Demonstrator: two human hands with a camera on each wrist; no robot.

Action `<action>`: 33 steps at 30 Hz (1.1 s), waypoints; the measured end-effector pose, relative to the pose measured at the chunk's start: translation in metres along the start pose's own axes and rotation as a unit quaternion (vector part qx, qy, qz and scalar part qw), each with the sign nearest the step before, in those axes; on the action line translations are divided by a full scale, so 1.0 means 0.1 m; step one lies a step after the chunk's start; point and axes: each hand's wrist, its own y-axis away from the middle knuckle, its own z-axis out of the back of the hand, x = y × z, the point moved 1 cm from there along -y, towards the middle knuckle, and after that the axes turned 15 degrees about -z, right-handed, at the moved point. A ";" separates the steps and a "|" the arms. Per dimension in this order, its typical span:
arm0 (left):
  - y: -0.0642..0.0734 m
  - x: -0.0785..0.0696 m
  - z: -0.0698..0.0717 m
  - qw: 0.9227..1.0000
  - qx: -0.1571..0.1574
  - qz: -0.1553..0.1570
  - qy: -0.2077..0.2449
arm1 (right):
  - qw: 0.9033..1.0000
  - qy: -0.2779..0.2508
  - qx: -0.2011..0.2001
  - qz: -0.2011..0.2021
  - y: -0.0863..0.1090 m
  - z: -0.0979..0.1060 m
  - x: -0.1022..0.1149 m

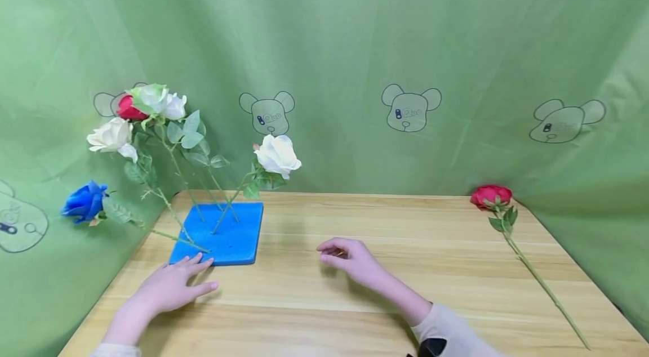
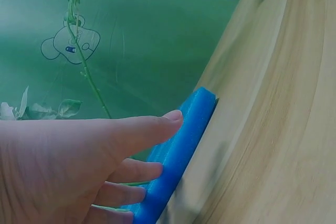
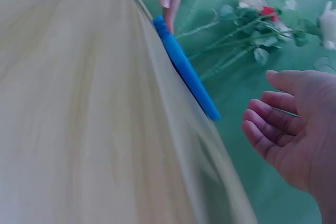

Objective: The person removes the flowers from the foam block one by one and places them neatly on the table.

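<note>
The right hand (image 1: pixel 352 260) hangs over the worktop (image 1: pixel 365 219) with its fingers loosely bent and its thumb a little apart, a fairly narrow grip with nothing in it. The left hand (image 1: pixel 169 284) is spread wide, thumb out to the side, its fingertips at the near edge of the blue board (image 1: pixel 240 244); it touches rather than grasps. That suggests the step in hand is steadying the board between placements, the right hand being free for another stem. Stems stand slanted in the board: a blue rose (image 1: pixel 84 202) leaning low to the left, a cream rose (image 1: pixel 110 135) above it, a cluster of paler blooms with a red one behind, and a white rose (image 1: pixel 278 156) tilted right. The loose red rose (image 1: pixel 490 197) lies well apart from the right grip, off to its right, bloom at the far side and stem slanting to the near right corner. The next move would seem to call for a rightward reach, a pinch on that stem, and a clear spot on the board's near part.
</note>
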 end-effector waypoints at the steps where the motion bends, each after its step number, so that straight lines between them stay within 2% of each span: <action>1: 0.00 0.00 0.00 1.000 -0.001 0.001 -0.001 | 1.000 -0.006 0.001 0.000 -0.02 -0.04 0.02; 9: -0.03 0.00 0.00 1.000 -0.001 0.004 0.004 | 0.998 -0.059 0.002 0.011 -0.18 -0.32 0.19; 17: -0.02 0.02 0.00 1.000 0.005 0.010 0.009 | 0.994 -0.107 0.008 0.001 -0.21 -0.56 0.60; 20: -0.02 0.01 0.01 1.000 0.006 0.010 0.009 | 0.991 -0.131 0.007 0.001 -0.30 -0.71 0.62; 26: -0.04 -0.01 0.01 1.000 0.009 0.009 0.008 | 0.986 -0.169 -0.004 0.003 -0.58 -1.05 0.48; 33: -0.05 0.01 0.01 1.000 0.012 0.020 0.006 | 0.978 -0.208 -0.002 -0.002 -0.74 -1.23 0.56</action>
